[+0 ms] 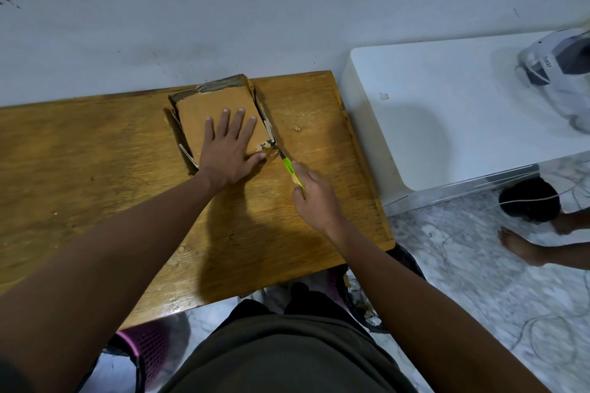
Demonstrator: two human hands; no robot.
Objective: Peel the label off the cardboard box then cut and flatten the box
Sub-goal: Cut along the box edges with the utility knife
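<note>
Wooden table against a grey wall carries the box at its far middle. Left hand presses flat on it, fingers spread. Right hand grips a cutter, blade at the near-right corner. Label mostly gone, a scrap remains; cutting underway, walls upright, flattening outstanding.

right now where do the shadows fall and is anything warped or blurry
Head view: light from above, the arms' shadow pools on the wooden table below the left hand; wide-angle bending curves the table edge; the cutter and cardboard box look sharp.
</note>
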